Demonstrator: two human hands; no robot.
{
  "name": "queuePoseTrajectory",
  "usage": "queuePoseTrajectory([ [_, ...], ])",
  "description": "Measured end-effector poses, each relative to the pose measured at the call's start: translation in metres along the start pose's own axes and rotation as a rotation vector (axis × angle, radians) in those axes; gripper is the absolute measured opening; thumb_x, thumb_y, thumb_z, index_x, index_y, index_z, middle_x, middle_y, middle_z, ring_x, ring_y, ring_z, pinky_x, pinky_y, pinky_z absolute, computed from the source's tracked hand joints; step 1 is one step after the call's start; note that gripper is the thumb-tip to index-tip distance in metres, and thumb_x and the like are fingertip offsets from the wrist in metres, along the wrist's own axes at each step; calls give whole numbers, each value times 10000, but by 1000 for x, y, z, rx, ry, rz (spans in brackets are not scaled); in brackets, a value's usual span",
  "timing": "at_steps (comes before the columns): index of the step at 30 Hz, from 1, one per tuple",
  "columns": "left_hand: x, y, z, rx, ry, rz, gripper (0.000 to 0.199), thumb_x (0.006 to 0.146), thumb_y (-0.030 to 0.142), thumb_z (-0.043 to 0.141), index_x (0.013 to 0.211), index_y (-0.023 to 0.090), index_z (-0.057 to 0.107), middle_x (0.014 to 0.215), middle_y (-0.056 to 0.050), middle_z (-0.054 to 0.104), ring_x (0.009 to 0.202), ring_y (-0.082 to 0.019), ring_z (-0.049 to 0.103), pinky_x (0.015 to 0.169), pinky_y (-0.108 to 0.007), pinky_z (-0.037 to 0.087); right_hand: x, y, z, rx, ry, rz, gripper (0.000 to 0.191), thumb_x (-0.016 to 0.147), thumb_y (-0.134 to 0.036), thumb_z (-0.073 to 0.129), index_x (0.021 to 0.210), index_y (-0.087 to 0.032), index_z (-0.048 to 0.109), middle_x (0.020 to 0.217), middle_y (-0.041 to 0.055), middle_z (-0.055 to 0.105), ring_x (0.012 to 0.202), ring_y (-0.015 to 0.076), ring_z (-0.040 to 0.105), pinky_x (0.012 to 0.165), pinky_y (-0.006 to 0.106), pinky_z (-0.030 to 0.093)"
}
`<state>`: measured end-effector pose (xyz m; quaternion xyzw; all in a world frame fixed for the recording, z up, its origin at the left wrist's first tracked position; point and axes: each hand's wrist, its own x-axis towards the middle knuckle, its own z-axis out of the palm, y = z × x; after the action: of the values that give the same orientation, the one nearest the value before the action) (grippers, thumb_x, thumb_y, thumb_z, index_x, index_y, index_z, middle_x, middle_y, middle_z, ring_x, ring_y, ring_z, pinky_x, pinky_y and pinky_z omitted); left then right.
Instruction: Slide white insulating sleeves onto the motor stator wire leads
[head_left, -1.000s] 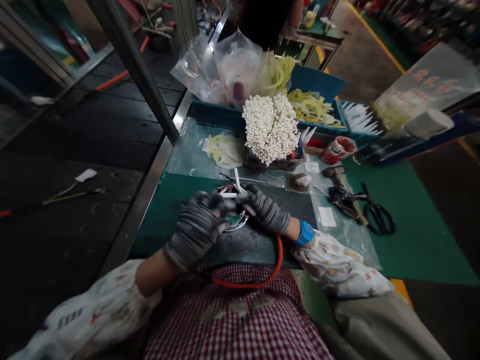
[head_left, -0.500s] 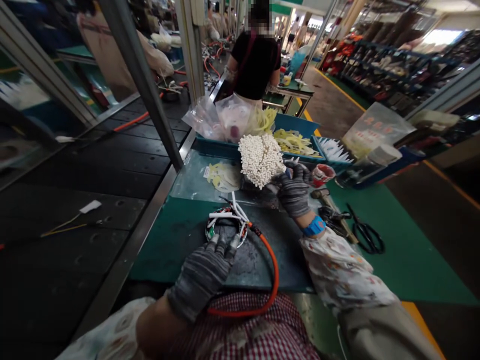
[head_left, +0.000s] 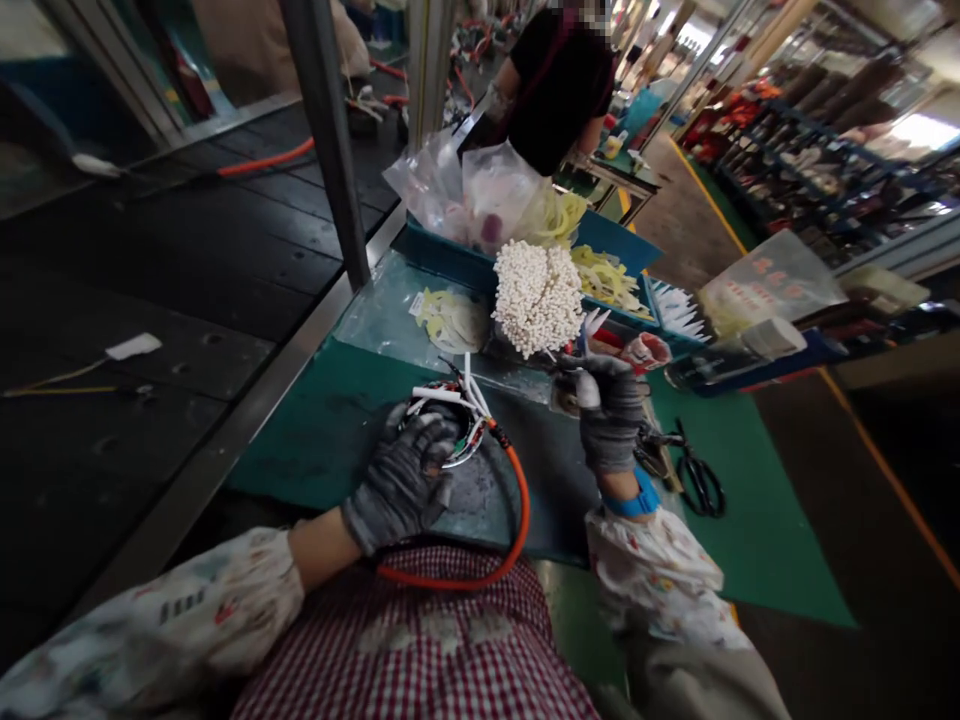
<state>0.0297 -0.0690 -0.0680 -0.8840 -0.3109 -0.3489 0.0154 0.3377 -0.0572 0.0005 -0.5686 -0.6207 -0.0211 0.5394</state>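
Observation:
On the dark mat lies a round motor stator (head_left: 469, 440) with white sleeved wires (head_left: 471, 385) sticking up and a thick orange cable (head_left: 523, 500) looping toward the checked apron. My left hand (head_left: 401, 475), in a grey striped glove, curls its fingers over the stator's left and near rim. To the right of it, my gloved right hand (head_left: 611, 415) is raised with fingers bent together; whatever is between them is too small and dark to make out. Just beyond that hand stands a bundle of thin white sleeves (head_left: 536, 298), their ends facing me.
Scissors (head_left: 701, 480) and a wooden-handled tool (head_left: 664, 465) lie right of my right hand. Behind are blue bins (head_left: 442, 240) with yellowish strips (head_left: 611, 280), plus a red cup (head_left: 646, 352). A metal post (head_left: 330, 140) and dark conveyor (head_left: 172, 320) flank the left. A co-worker (head_left: 559, 90) is ahead.
My right hand has drawn back from beside the white sleeve bundle toward me, fingers now bent. My left hand has shifted from the stator's near edge round to its left side. The camera view has tilted.

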Motion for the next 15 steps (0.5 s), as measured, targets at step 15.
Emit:
queuePoseTrajectory([
  [15,15,-9,3,-65,-255,13,247,1086,294,531,1063,192,755,1167,-93,793,1212,-263,705,1373,-538,358,-95,-76,-17,83,52,247,226,1041,-438,732,994,-285,573,838,-34,655,677,162,717,617,296,612],
])
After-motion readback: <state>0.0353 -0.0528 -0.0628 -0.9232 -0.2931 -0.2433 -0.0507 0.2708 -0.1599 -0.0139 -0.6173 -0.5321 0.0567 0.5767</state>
